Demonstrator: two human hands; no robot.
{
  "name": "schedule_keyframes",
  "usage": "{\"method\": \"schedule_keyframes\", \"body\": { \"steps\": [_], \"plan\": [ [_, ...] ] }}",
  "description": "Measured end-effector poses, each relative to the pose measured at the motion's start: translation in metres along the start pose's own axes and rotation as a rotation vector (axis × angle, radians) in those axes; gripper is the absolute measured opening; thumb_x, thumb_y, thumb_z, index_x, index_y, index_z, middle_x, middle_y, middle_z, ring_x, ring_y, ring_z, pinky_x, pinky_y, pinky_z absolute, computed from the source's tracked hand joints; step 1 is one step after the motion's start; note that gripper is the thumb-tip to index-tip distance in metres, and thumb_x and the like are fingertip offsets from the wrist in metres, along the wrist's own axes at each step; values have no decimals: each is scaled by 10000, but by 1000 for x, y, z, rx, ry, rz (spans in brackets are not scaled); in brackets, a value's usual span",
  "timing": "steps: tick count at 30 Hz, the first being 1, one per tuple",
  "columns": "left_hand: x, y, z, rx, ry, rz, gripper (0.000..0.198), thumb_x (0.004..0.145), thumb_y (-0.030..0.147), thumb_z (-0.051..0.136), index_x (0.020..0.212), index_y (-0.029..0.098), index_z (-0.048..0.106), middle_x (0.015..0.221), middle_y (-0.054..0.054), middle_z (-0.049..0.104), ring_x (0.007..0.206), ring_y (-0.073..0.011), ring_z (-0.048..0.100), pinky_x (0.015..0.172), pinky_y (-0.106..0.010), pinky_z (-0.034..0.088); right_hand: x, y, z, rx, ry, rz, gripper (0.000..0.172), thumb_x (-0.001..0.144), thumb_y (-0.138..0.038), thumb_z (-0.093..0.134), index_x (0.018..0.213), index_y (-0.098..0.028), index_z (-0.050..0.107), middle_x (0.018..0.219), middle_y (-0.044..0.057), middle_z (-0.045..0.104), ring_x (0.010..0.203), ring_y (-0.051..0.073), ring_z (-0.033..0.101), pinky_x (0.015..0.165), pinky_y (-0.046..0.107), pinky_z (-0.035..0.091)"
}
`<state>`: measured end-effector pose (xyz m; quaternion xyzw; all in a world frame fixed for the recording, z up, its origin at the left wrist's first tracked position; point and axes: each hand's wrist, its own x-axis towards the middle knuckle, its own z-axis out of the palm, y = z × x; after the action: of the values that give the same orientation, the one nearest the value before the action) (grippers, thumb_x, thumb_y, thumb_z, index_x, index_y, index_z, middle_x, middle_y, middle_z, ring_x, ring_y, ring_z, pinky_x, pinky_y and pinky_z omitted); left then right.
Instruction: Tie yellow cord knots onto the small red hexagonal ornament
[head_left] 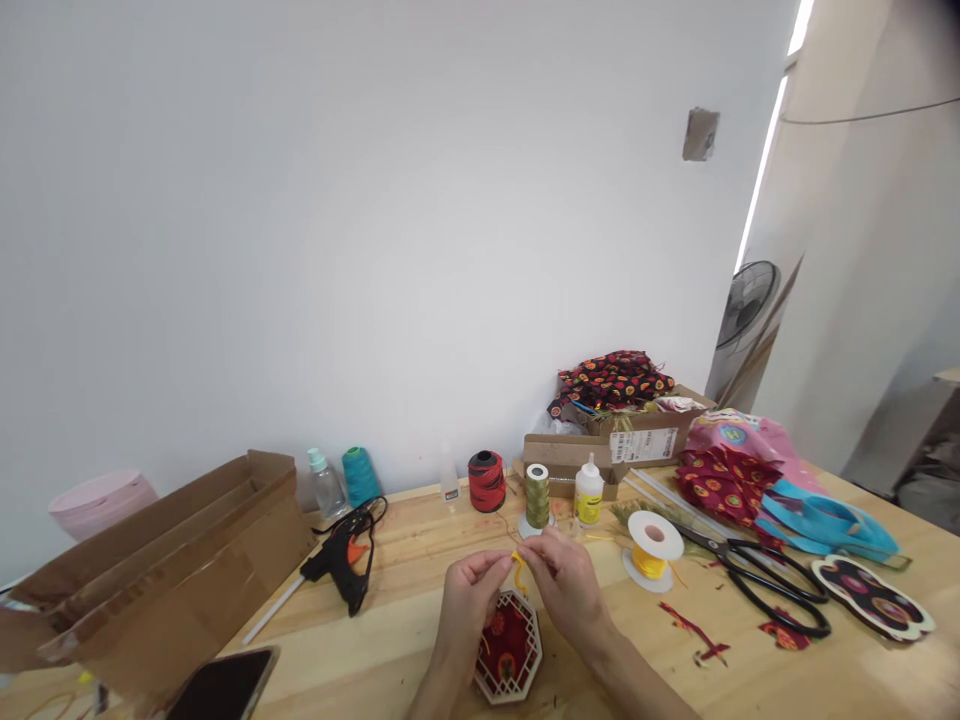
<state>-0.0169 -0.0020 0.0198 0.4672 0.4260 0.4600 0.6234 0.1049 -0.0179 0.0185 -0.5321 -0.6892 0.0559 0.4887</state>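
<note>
one yellow cord [520, 574] pinched by left hand [472, 592] + right hand [566, 588], prob for fine control | octagonal frame [537, 650] kept just below them, handy looks like | spool [639, 526] set rightward

Watching remotely, I see a plain, pale wall [420, 200] rising behind the light wooden worktop [409, 610]. A small squarish patch [700, 135] marks it, upper right. At its right edge I find a narrow, slanting bright strip [760, 175], a partly hidden fan [752, 293], then a beige side wall [892, 220] crossed by a thin cable [862, 120].
</note>
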Motion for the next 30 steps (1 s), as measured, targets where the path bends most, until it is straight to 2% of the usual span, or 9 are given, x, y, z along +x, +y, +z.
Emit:
{"method": "schedule_keyframes", "body": {
  "steps": [6, 10, 14, 17, 20, 24, 27, 30],
  "plan": [
    [-1, 3, 1, 10, 7, -14, 289, 549, 361, 612, 665, 97, 634, 320, 117, 234, 310, -19, 118, 305, -156, 69, -3, 0, 2, 39, 44, -47, 228, 776, -213, 382, 640, -182, 562, 550, 6, 477, 549, 121, 458, 502, 207, 350],
    [-3, 6, 2, -18, -18, 14, 218, 557, 325, 617, 604, 113, 638, 327, 104, 299, 315, -14, 148, 316, -149, 107, -4, 0, 1, 69, 69, -35, 222, 774, -212, 383, 643, -182, 560, 552, 9, 477, 548, 123, 457, 502, 209, 355],
    [-5, 6, 1, 10, -36, 80, 197, 580, 292, 605, 649, 116, 661, 376, 66, 451, 345, -27, 278, 350, -146, 210, -3, -2, 0, 101, 90, 22, 221, 765, -226, 400, 617, -174, 555, 541, 4, 476, 539, 121, 457, 505, 212, 352],
    [-4, 5, -2, 63, 10, 131, 222, 563, 303, 611, 677, 122, 670, 455, 29, 555, 391, -59, 382, 381, -163, 276, -1, -2, 0, 119, 66, 37, 249, 768, -250, 396, 591, -173, 554, 512, -12, 443, 513, 112, 444, 483, 204, 338],
    [-2, 4, -5, 124, 51, 136, 254, 544, 328, 615, 680, 121, 673, 426, 24, 563, 371, -74, 402, 367, -175, 287, 0, -1, -2, 114, 15, 21, 259, 772, -264, 392, 596, -175, 560, 505, -19, 426, 496, 106, 426, 468, 203, 323],
    [1, -1, -6, 180, 17, 139, 259, 572, 325, 596, 705, 115, 671, 397, 27, 551, 345, -67, 382, 349, -171, 271, 1, 1, -4, 84, -22, 7, 250, 768, -261, 400, 605, -177, 570, 512, -15, 435, 515, 111, 432, 480, 203, 322],
    [2, -3, -5, 210, -16, 155, 231, 593, 300, 587, 705, 116, 672, 414, 23, 566, 357, -65, 386, 360, -167, 280, 1, 3, -4, 71, -3, 1, 249, 765, -253, 402, 600, -178, 573, 513, -12, 443, 515, 109, 439, 484, 200, 325],
    [-1, -1, -3, 239, -34, 198, 191, 595, 271, 592, 679, 122, 677, 473, 4, 610, 432, -97, 461, 421, -181, 342, 1, 5, -4, 77, 35, 6, 240, 757, -249, 413, 592, -178, 573, 510, -8, 452, 520, 111, 442, 486, 199, 333]
  ]
}}
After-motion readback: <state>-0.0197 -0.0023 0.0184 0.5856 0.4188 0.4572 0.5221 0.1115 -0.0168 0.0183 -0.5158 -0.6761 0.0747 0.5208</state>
